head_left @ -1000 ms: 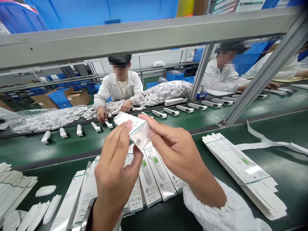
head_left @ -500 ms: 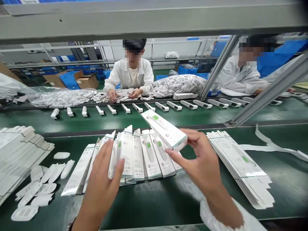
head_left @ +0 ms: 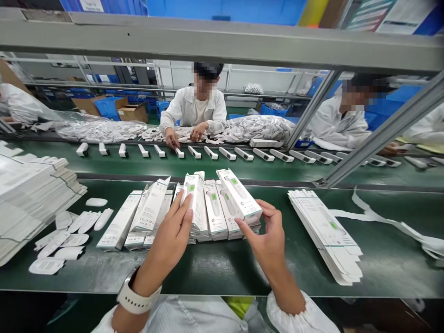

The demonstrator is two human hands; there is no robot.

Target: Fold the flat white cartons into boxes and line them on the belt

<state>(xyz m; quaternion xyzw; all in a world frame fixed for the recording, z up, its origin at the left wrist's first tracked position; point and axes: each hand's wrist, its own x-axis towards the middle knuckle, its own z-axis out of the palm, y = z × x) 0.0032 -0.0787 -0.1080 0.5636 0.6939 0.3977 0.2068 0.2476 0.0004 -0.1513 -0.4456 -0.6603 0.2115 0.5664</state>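
Note:
A row of white thermometer boxes (head_left: 208, 210) lies on the green table (head_left: 222, 263) in front of me. My right hand (head_left: 268, 240) pinches the near end of the rightmost box (head_left: 239, 194), which rests tilted on the row. My left hand (head_left: 171, 236) lies on the boxes at the row's middle, fingers stretched out against an upright box (head_left: 196, 203).
Flat unfolded cartons are stacked at right (head_left: 326, 231) and far left (head_left: 31, 194). White plastic inserts (head_left: 65, 231) lie at left. Paper strips (head_left: 391, 222) trail at right. Beyond runs a conveyor with thermometers (head_left: 222, 152); people in white coats (head_left: 194, 111) work across it.
My right hand has carried the closed box down from in front of my face onto the right end of the row. My left hand dropped onto the row.

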